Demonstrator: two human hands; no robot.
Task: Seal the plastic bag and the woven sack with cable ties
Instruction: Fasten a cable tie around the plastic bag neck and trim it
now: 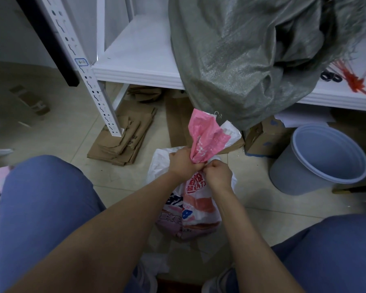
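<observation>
The pink-and-white printed plastic bag (195, 208) looks light, soft and slippery, and is best held at its gathered neck. It stands on the floor at centre, between the knees. The left hand (183, 163) clenches that neck. The right hand (219, 176) pinches the neck beside it; no tie shows. At 1 o'clock a grey-green woven sack (230, 60) slumps on a white shelf (140, 60), with red cable ties (355, 81) at 2 o'clock.

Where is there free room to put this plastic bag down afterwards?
The white shelf is bare left of the woven sack. Floor tiles left of the flattened cardboard are free too. Crowded: the shelf's right end with red cable ties, and under the shelf, by the cardboard box and bucket.
</observation>
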